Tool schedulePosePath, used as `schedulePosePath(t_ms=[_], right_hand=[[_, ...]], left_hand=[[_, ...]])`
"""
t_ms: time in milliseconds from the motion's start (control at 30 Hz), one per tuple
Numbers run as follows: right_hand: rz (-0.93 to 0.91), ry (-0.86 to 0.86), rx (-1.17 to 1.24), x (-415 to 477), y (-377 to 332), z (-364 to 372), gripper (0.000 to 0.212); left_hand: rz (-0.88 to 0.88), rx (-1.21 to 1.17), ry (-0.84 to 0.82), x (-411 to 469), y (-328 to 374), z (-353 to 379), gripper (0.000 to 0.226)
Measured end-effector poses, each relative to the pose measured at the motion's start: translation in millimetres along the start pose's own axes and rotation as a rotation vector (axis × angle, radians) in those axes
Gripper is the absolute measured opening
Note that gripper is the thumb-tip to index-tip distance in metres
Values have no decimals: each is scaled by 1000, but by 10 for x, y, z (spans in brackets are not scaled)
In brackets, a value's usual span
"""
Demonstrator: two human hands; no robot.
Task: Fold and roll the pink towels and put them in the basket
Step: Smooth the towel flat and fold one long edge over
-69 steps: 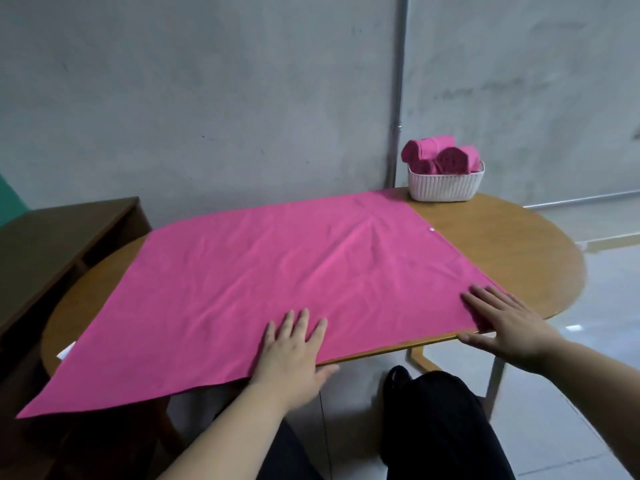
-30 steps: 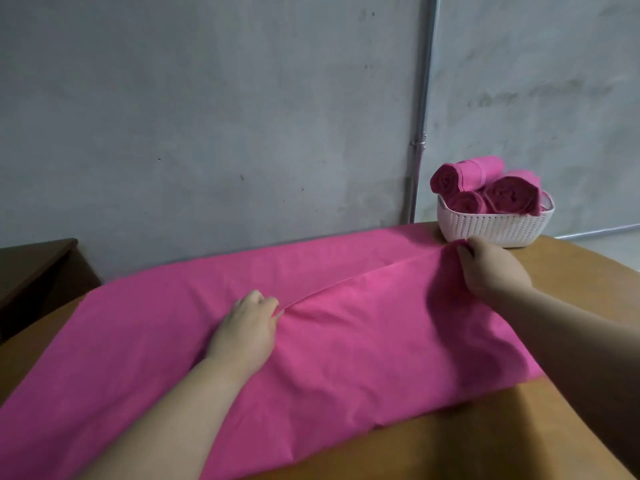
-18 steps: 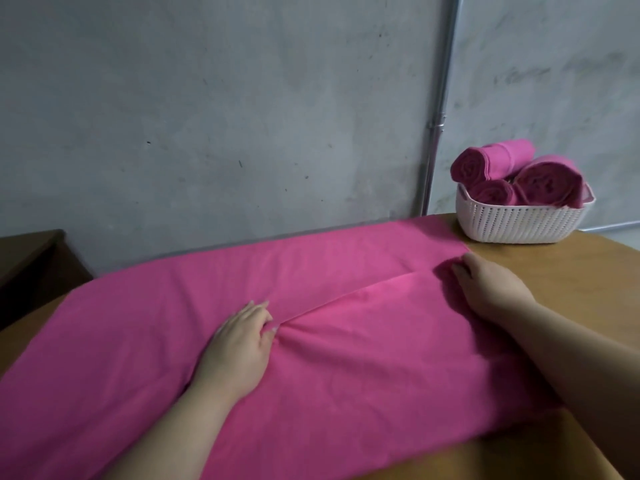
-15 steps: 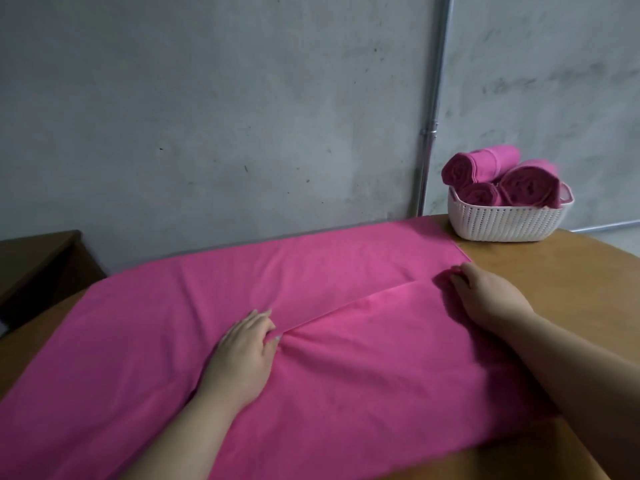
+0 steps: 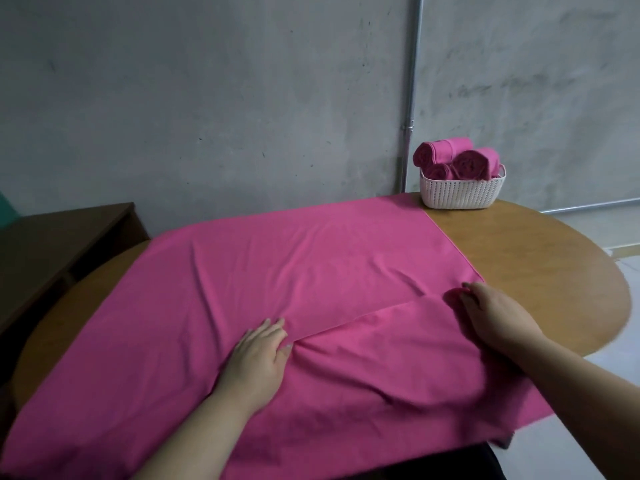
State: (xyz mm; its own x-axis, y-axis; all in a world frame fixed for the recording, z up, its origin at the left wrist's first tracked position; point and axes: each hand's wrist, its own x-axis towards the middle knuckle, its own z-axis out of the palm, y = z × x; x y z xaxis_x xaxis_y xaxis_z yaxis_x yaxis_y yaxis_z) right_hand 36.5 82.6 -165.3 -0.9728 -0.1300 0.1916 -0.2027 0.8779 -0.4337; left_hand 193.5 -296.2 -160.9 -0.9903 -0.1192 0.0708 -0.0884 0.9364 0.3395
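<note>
A large pink towel [image 5: 277, 271] is spread over the round wooden table [image 5: 526, 258], its near right part folded over itself along a slanted edge. My left hand [image 5: 256, 358] lies flat on the towel with straight fingers, its thumb at the left end of the fold edge. At the fold's right end my right hand [image 5: 495, 317] has its fingertips curled round the bunched corner of the folded flap. A white woven basket [image 5: 460, 197] stands at the table's far right and holds three rolled pink towels [image 5: 467, 162].
A dark wooden cabinet [image 5: 52, 244] stands to the left of the table. A grey wall with a vertical metal pipe [image 5: 410, 98] rises right behind the table. The table's bare wood shows on the right, between the towel and the basket.
Both hands lifted the near right part of the towel and folded it toward the basket. The fold edge and both hands have since drawn back nearer to me, farther from the basket.
</note>
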Motion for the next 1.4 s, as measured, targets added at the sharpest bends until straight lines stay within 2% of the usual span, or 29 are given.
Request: schedulePosePath(t_ms=[67, 167, 300, 467, 633, 800, 933, 1033, 1200, 1300, 1400], right_hand=[[41, -17, 27, -30, -9, -35, 28], [117, 27, 69, 169, -86, -125, 30], [226, 156, 165, 818, -288, -275, 28], [208, 217, 140, 1861, -402, -110, 35], [157, 190, 56, 2735, -360, 429, 35], [123, 107, -49, 3107, -331, 841, 31], [94, 57, -71, 2968, -309, 847, 30], [73, 46, -64, 2632, -298, 753, 29], [65, 34, -44, 1731, -257, 525, 32], [61, 22, -40, 1112, -213, 345, 31], [63, 19, -36, 569, -158, 209, 32]], left_hand=[[-32, -27, 19, 8, 78, -83, 60], [-52, 40, 135, 217, 151, -241, 27], [-104, 128, 237, 821, 156, -535, 25], [-36, 185, 293, 1978, -72, -596, 18], [-43, 196, 239, 2941, -442, -214, 26], [-18, 168, 232, 3313, -746, 105, 31], [-70, 7, 121, 3211, -812, 132, 38], [-67, -9, 113, 2857, -773, 123, 38], [-62, 29, 94, 1956, -593, 87, 40], [-86, 21, 55, 1309, -420, 53, 58], [-90, 9, 60, 738, -269, 43, 62]])
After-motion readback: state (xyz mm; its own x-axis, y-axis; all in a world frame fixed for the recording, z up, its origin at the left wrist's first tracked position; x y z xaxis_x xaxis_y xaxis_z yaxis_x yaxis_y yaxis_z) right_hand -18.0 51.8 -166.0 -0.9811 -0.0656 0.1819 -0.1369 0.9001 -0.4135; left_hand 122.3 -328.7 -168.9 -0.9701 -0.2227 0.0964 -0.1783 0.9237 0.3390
